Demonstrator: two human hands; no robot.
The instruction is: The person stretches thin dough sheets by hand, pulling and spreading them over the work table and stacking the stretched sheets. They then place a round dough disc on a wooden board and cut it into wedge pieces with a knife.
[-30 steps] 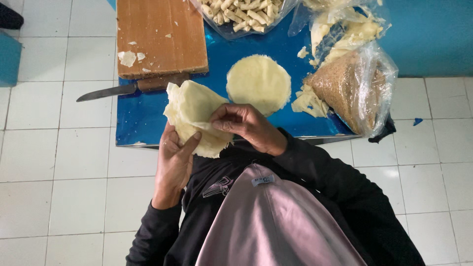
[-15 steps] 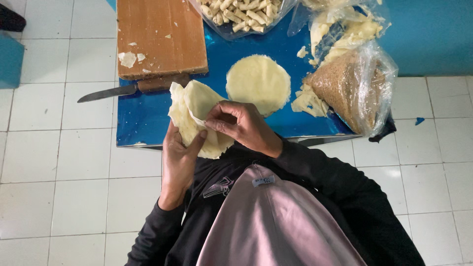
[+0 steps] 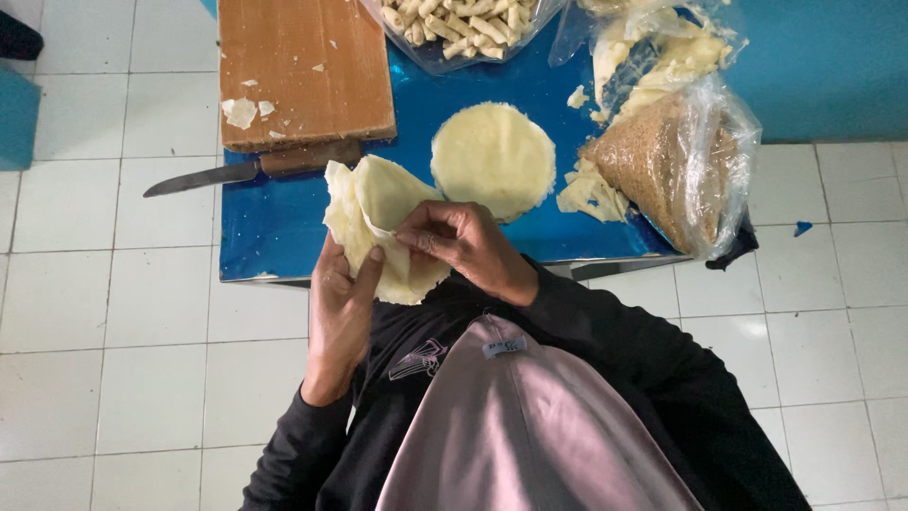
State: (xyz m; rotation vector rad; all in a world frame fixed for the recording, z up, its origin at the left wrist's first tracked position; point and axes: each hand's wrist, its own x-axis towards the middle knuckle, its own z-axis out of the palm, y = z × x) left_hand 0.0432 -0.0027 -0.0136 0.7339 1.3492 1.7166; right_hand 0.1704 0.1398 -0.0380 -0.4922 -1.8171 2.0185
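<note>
**Both hands on a thin wrapper**

The wrapper (image 3: 378,222) is a pale yellow, thin, soft sheet, roughly round, with ragged edges and a fold through its middle so that one flap stands up over the other. It is held in the air just in front of the near edge of the blue table (image 3: 274,232), over the person's lap. The left hand (image 3: 342,308) lies under it, palm up, thumb pressed onto the sheet's face. The right hand (image 3: 463,248) is closed on it from the other side, fingertips pinching the folded edge near the middle.

On the table just beyond, a stack (image 3: 494,161) of the same round sheets lies flat. To its right are torn scraps (image 3: 588,192) and a clear bag (image 3: 672,166) of brown crumbs, with another bag (image 3: 662,52) of pale bits behind. A wooden board (image 3: 303,71) with a few scraps sits at the left, a knife (image 3: 251,170) along its near edge, blade jutting past the table. A bag of rolls (image 3: 463,24) lies at the top. Nothing lies between wrapper and stack.
</note>
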